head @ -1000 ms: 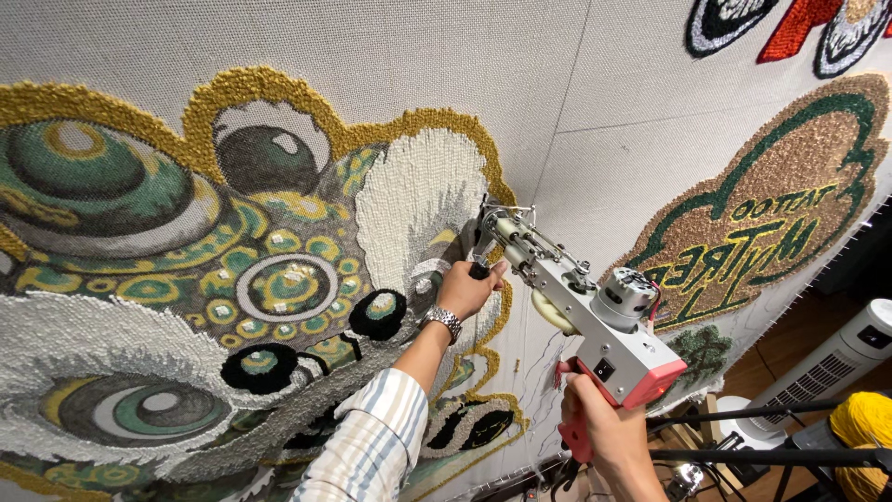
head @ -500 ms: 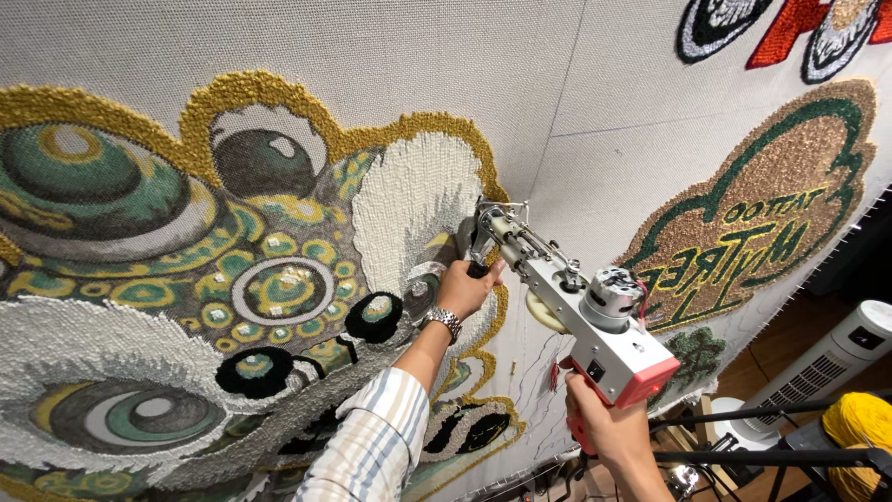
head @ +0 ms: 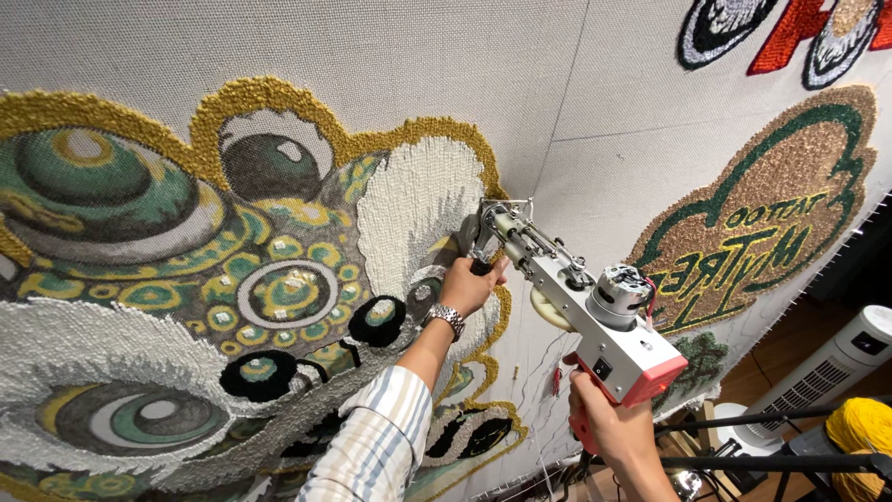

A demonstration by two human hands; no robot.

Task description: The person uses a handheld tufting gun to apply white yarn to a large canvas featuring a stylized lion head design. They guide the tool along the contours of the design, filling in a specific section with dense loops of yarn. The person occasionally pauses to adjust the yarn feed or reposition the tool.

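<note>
Tufting gun (head: pixel 595 321) — gripped by both hands — pressed against backing cloth (head: pixel 604 177).

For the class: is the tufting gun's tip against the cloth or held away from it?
Against it: the gun's tip meets the cloth beside the left hand.

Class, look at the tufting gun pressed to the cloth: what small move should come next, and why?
Probably glide the tufting gun slowly along the gold outline. Its tip meets the cloth at the white pile's edge, the left hand steadies the front and the right hand grips the handle.
</note>
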